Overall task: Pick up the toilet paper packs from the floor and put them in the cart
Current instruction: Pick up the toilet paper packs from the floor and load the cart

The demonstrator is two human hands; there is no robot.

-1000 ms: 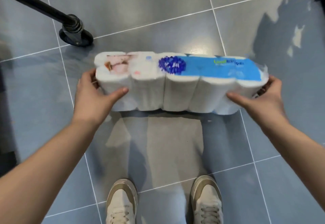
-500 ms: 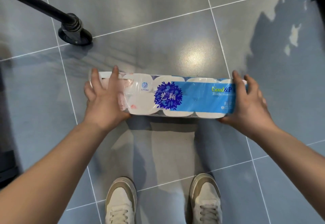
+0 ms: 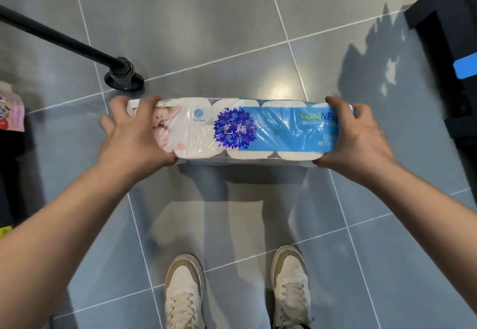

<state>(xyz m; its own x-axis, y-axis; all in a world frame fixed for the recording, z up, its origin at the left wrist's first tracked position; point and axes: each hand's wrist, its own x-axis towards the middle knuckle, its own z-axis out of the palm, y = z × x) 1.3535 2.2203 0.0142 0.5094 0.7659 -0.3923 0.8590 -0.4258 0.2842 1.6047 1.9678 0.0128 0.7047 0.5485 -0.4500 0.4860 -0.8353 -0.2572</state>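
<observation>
left hand (image 3: 134, 136): curled over pack's left end, gripping
right hand (image 3: 357, 137): wrapped round right end, gripping
toilet paper pack (image 3: 247, 128): level at frame centre, clear wrap, blue label

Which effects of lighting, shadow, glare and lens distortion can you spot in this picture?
Head view: glare streaks the plastic wrap of the toilet paper pack; the pack casts a shadow on the floor below it; a jagged shadow crosses the tiles upper right; wide-angle stretch enlarges the forearms at the lower corners; the pack's print is sharp.
</observation>
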